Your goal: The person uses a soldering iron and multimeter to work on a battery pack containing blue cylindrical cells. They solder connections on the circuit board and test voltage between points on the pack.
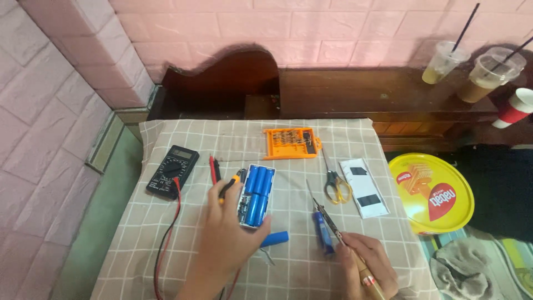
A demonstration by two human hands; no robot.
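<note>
- Hands worked over a small table (166, 244) draped in a grey checked cloth, seen from above by the head camera.
- The left hand (227, 233) lay near the middle of the tabletop, its fingers closed around the near end of an open white battery case (256, 195) holding blue cylindrical cells.
- The same hand also pinched a yellow-handled screwdriver (230, 186), which pointed toward the far edge, just left of the case.
- The right hand (366, 266) sat at the near right corner, fingers clamped on a slim soldering iron (327, 218) whose metal tip angled up toward the centre of the tabletop.
- A loose blue cell (274, 239) lay just right of the left hand, and another blue piece (321, 233) lay under the iron's shaft.
- A black multimeter (172, 171) rested near the left edge, with its red lead (166, 239) trailing toward the near edge.
- An orange bit set (291, 143) sat close to the far edge, roughly centred.
- Yellow-handled scissors (336, 183) and a white strip (363, 187) with black patches lay toward the right edge.
- Off the table to the right stood a round yellow tin (431, 193); on the wooden ledge (355, 94) behind were two plastic cups with straws (472, 69).
</note>
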